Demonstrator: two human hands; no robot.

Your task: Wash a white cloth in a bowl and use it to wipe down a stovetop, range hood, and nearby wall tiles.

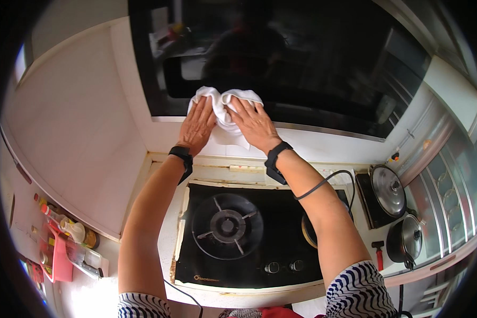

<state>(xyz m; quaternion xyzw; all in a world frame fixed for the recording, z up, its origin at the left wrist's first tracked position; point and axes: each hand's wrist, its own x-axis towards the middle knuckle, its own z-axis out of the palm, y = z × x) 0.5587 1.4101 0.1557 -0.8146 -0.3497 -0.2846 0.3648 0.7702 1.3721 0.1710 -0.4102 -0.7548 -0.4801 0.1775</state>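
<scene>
A bunched white cloth lies against the lower edge of a glossy black range hood panel. Both my hands press it there with fingers extended, the left hand on its left part and the right hand on its right part. A loose corner of the cloth hangs below the hood's metal trim. Beneath my forearms is a black gas cooktop, with its left burner in full sight. My right arm partly hides the other burner. Black bands circle both wrists.
On the right stand a lidded pan, a lidded pot and a red-handled tool. Bottles, a pink basket and a knife sit at the left. A black cable loops by my right arm.
</scene>
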